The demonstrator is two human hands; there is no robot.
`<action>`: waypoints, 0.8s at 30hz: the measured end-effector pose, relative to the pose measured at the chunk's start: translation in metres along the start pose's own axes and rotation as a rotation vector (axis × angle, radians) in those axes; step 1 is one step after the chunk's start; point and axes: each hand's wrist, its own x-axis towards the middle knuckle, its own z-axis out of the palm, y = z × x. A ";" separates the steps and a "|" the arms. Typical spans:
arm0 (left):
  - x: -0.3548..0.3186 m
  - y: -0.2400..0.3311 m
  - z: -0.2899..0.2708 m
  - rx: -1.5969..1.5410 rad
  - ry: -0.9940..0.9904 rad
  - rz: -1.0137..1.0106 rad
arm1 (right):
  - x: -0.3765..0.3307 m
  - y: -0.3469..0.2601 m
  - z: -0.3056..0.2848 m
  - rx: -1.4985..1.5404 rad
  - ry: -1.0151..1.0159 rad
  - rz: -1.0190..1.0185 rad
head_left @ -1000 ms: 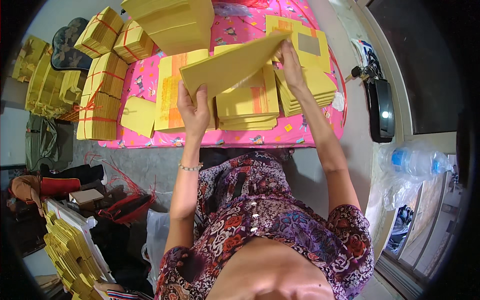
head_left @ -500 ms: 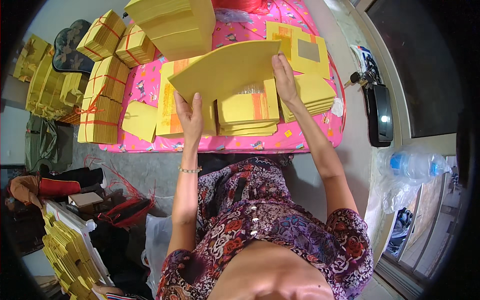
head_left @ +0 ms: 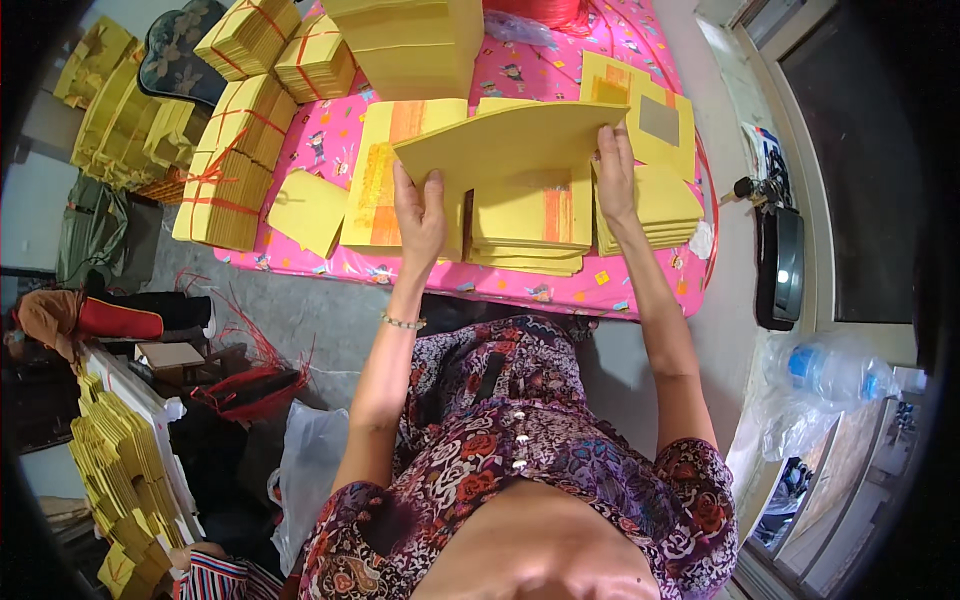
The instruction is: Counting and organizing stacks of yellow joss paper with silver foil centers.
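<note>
A broad piece of yellow paper [head_left: 515,140], one sheet or a thin stack, is tilted up on edge between my hands. My left hand [head_left: 420,215] grips its lower left end, thumb up. On its right end are the fingers of my right hand [head_left: 616,175]. Just below it lies a low yellow paper pile [head_left: 515,215] with an orange band. To its left is a thick yellow stack [head_left: 375,200] with an orange-printed face, and to its right another pile [head_left: 655,210]. The piece's far side is hidden.
A pink patterned cover [head_left: 500,290] lies under everything. Bundles tied with red string [head_left: 230,180] stand at left, a tall yellow stack [head_left: 410,50] at the back. Yellow sheets with a grey square [head_left: 660,120] lie back right. A co-worker's striped sleeve [head_left: 225,578] shows lower left, beside yellow stacks [head_left: 125,460].
The view has shifted, so the table things sit further right in the picture. Both hands still hold the yellow paper, which now sits slightly lower over the piles.
</note>
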 end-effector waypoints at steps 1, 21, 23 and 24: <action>0.001 0.000 -0.001 0.000 -0.014 -0.009 | 0.000 0.001 0.001 -0.001 0.000 0.000; 0.017 -0.011 -0.004 -0.065 -0.076 -0.058 | 0.008 0.005 -0.004 0.001 0.020 -0.042; 0.017 -0.012 -0.006 -0.072 -0.077 -0.053 | 0.008 0.004 -0.008 -0.113 0.028 0.040; 0.020 -0.008 -0.004 -0.055 -0.087 -0.062 | 0.010 0.005 -0.010 -0.115 0.031 0.041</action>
